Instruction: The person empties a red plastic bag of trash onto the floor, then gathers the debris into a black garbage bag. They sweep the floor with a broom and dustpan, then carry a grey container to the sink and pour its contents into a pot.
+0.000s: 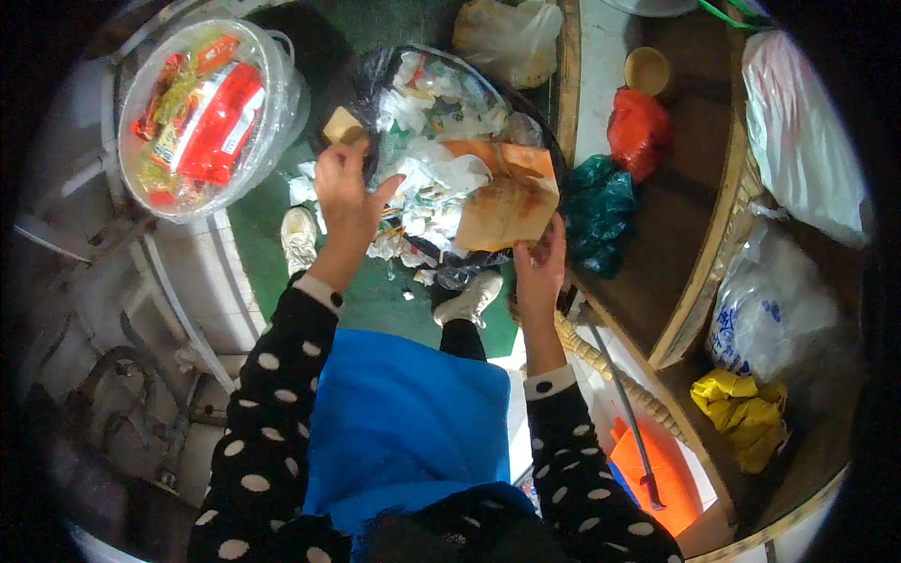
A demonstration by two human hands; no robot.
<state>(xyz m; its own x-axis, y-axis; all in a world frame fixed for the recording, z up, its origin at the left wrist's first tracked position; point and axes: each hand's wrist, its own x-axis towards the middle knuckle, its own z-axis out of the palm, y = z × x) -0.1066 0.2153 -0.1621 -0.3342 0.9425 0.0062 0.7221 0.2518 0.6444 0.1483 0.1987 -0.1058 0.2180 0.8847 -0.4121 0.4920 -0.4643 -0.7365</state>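
A bin lined with a black plastic bag (pixel 373 81) stands before me, full of crumpled white tissues (pixel 440 176) and other waste. On its right side lies a stained brown paper piece (pixel 503 207) with an orange edge. My right hand (pixel 542 264) is at that piece's lower right corner, fingers bent by the bag's rim; whether they grip paper or bag I cannot tell. Over the bin's left rim reaches my left hand (pixel 352 179), thumb and fingers apart. Just beyond its fingertips is a small tan card-like piece (pixel 343 127); contact is unclear.
A clear plastic tub (pixel 274 155) of red and yellow wrappers stands at the left. Wooden shelving (pixel 676 260) on the right holds a red bag (pixel 637 134), a dark green bag (pixel 602 214), a yellow bag (pixel 742 415) and a paper cup (pixel 646 72). Tissue scraps lie on the green floor (pixel 373 302).
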